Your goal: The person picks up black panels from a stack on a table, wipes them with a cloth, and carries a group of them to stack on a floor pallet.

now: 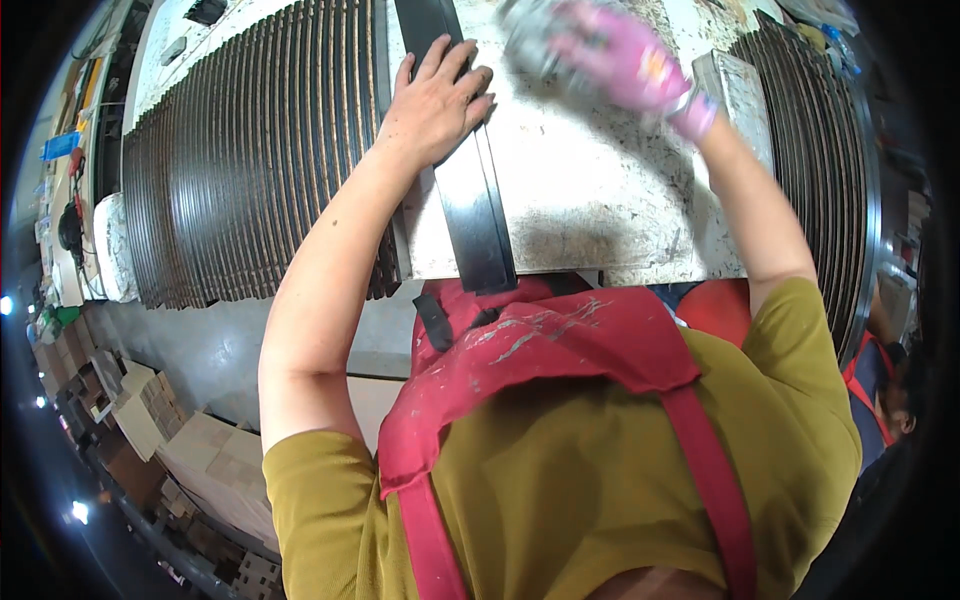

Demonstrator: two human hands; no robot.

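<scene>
My bare left hand (437,100) lies flat, fingers spread, on a long dark metal strip (472,205) that runs across a stained white worktable (590,190) and juts past its near edge. My right hand (622,58), in a pink glove, is blurred by movement at the far side of the table. It grips a grey cloth-like wad (528,38); what exactly the wad is cannot be made out.
A row of dark curved strips (240,160) stands on edge left of the table, another row (825,150) at the right. A pale block (735,95) lies near the right forearm. Cardboard boxes (200,460) sit on the floor lower left. Another person (885,390) is at the right rim.
</scene>
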